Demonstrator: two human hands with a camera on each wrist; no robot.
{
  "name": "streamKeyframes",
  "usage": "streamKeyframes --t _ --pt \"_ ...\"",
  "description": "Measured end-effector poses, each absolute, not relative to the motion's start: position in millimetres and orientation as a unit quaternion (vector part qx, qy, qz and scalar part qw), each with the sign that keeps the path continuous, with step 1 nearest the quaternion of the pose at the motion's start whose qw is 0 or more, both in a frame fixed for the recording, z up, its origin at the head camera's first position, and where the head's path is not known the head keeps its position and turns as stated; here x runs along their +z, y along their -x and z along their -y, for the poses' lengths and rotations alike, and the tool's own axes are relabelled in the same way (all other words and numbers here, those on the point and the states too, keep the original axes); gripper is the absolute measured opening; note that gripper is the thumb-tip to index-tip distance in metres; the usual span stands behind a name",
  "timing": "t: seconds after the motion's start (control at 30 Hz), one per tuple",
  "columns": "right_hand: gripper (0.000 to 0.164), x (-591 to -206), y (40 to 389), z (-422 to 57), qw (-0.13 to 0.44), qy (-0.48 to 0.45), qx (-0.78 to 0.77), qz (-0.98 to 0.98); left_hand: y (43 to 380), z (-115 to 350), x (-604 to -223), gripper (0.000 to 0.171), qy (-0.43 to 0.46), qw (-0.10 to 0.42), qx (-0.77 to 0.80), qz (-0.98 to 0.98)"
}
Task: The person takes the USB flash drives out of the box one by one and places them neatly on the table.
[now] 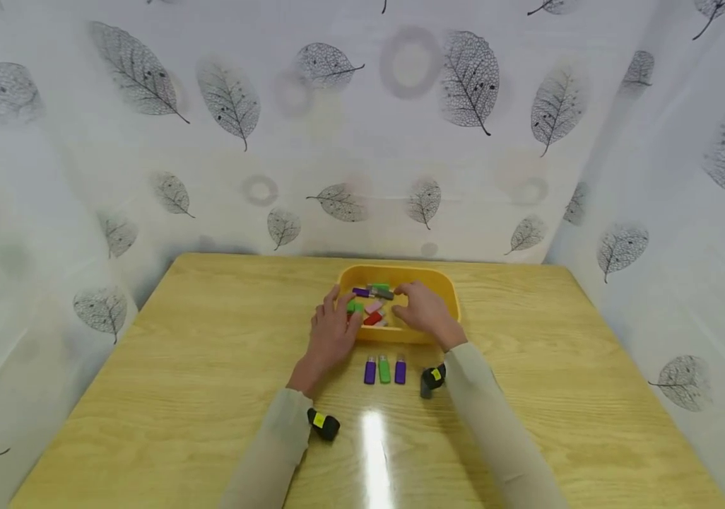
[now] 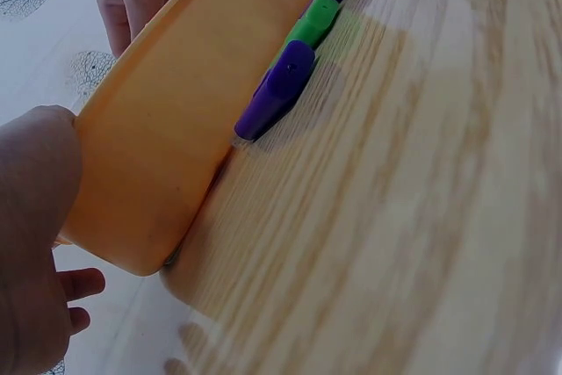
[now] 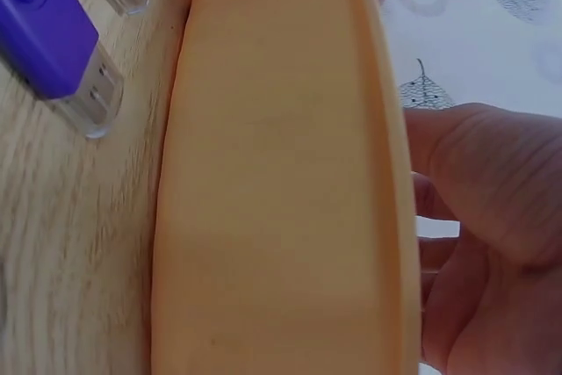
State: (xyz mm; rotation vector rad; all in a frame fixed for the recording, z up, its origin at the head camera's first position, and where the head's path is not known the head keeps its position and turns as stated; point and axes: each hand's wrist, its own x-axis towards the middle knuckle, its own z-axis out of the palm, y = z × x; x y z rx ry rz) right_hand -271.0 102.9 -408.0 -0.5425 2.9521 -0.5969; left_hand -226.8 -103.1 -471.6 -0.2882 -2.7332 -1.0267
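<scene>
A yellow-orange plastic tray (image 1: 448, 290) holds several USB sticks, among them a purple one (image 1: 360, 292), a dark grey one (image 1: 383, 293), a pink one (image 1: 374, 307) and a red one (image 1: 373, 319). At its left end is my left hand (image 1: 331, 331). The thumb and index finger reach over the rim, apart, on either side of a green USB stick (image 1: 355, 307); other fingers (image 2: 83, 283) show outside the tray. My right hand (image 1: 425, 309) reaches over the right part, its thumb and index finger spread near the grey stick, a gap showing between them.
In front of the tray, a purple USB stick (image 1: 370, 370), a green USB stick (image 1: 384, 369) and another purple stick (image 1: 401, 370) lie in a row on the wooden table (image 1: 210, 367). A leaf-patterned curtain (image 1: 362, 141) hangs behind and at both sides.
</scene>
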Motion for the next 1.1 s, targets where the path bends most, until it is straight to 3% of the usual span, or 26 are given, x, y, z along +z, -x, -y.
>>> streamKeyframes --t 0.3,0.77,1.1 --pt "0.040 -416 283 -97 0.086 0.172 -0.186 -0.964 227 102 -473 0.049 0.101 0.110 -0.346 0.926" --pt "0.038 -433 290 -98 0.110 0.175 -0.202 -0.957 224 104 -472 0.050 0.088 0.094 -0.350 0.928" --pt "0.033 -440 297 -103 0.097 0.176 -0.201 -0.959 227 103 -473 0.051 0.090 0.098 -0.351 0.927"
